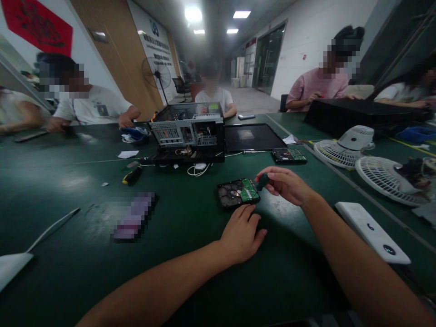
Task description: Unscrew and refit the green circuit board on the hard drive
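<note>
A hard drive [231, 194] lies on the green table with its green circuit board [250, 190] facing up. My left hand [242, 234] rests palm down just in front of it, fingers stretched out, the fingertips at the drive's near edge. In my right hand [286, 184] is a screwdriver [262, 181] with a dark green handle, pinched between thumb and fingers at the drive's right end. Its shaft is too small to make out, so I cannot tell whether it touches the board.
An opened computer case [187, 134] stands beyond the drive, with a black panel [254, 137] beside it. A second hard drive [289, 156] lies behind my right hand. Fan parts [391, 181], a white device [373, 231], a yellow-black screwdriver [132, 175] and a blurred phone-like object [134, 215] surround. Several people sit around.
</note>
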`<state>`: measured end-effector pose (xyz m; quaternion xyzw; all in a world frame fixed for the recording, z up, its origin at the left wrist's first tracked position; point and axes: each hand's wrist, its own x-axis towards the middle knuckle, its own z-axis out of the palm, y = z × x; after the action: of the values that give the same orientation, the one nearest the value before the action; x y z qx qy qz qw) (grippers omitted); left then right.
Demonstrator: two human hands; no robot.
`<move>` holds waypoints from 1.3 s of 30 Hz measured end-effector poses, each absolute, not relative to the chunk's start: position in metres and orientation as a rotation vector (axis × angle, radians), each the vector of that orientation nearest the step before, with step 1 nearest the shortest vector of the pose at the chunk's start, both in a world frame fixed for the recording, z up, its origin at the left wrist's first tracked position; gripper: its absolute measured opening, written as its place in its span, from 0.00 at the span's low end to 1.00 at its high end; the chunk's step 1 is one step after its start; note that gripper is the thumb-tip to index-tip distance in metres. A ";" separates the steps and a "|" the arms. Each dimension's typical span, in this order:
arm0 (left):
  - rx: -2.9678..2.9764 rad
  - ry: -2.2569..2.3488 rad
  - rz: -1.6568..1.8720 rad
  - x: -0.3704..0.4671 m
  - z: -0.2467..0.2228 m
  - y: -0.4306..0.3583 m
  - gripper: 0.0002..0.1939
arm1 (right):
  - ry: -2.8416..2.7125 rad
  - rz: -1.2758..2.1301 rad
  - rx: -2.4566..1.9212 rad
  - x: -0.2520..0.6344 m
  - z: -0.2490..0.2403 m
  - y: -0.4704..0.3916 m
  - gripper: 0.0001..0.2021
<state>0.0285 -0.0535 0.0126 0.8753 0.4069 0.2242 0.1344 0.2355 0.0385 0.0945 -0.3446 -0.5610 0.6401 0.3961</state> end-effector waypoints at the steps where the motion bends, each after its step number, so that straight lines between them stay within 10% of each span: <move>1: 2.536 1.181 0.651 0.029 0.013 -0.054 0.18 | -1.417 1.619 -0.879 0.236 0.095 0.038 0.11; 19: 2.686 1.156 0.973 0.016 0.028 -0.033 0.15 | -1.440 1.492 -0.944 0.233 0.092 0.041 0.15; 31: 2.512 1.660 0.753 -0.015 0.001 0.013 0.37 | -1.503 1.331 -0.962 0.236 0.093 0.041 0.16; 39: 2.374 1.677 0.708 -0.018 -0.001 0.019 0.41 | -1.173 0.426 -1.059 0.262 0.086 0.066 0.13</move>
<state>-0.0183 0.0193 -0.0014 0.7913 0.5591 0.2360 0.0750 0.2622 0.0665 0.0855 -0.4723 -0.5234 0.1899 0.6833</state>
